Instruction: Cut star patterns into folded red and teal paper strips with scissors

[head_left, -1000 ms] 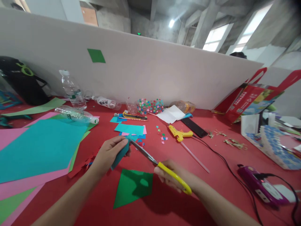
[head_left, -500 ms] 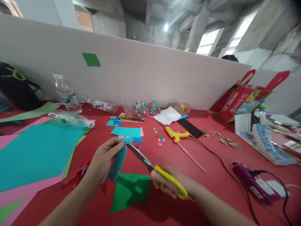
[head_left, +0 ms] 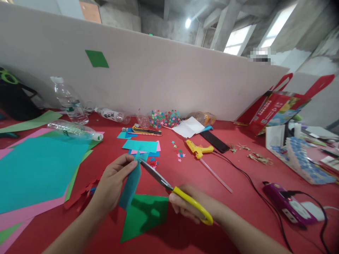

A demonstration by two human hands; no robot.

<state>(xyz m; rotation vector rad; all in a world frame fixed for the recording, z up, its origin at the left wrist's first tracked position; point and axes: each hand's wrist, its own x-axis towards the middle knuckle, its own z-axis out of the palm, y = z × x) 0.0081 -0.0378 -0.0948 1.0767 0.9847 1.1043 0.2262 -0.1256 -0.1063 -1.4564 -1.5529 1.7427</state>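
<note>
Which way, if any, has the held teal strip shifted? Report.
Yes: down in view; the teal strip now ends well below the top edge of the green sheet.

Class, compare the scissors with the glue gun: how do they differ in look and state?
The scissors are held in the right hand; the glue gun lies on the red table. The scissors have metal blades; the glue gun has a translucent stick at one end. Both have yellow parts.

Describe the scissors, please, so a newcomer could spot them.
On the red table, find the right hand beside the green sheet. It holds yellow-handled scissors, blades pointing toward the teal paper in the left hand. Unlike the yellow glue gun beyond, they have long metal blades.
</note>
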